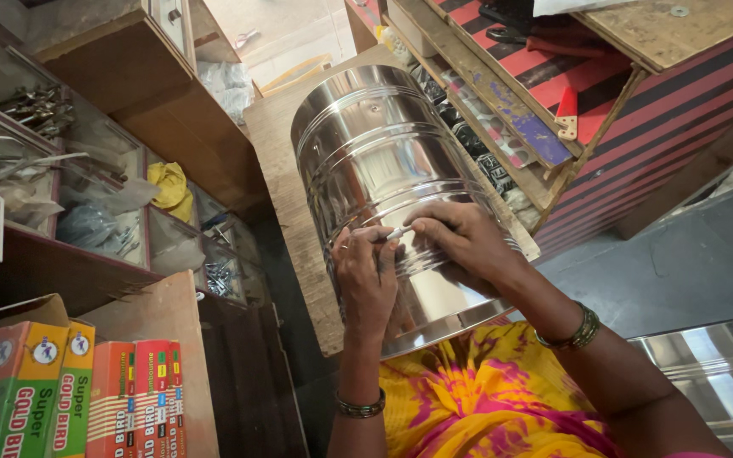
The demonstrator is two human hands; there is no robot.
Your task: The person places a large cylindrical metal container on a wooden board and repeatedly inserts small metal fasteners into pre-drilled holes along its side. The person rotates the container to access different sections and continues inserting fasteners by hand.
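Note:
A large shiny steel drum (375,153) lies on its side across a wooden board (277,161), its near rim against my lap. My left hand (365,280) rests flat-fingered on the drum's side, thumb and forefinger pinching one end of a thin pale stick-like tool (398,231). My right hand (460,237) grips the other end of that tool with fingertips pressed to the metal. Both wrists wear bangles. My yellow and pink garment (485,399) shows below the drum.
Shelves with small glass-fronted compartments of hardware (86,195) stand to the left. Colourful cardboard boxes (61,390) sit at the lower left. A red and black striped counter (638,110) with tools is at the upper right. Another steel vessel (714,373) lies at the lower right.

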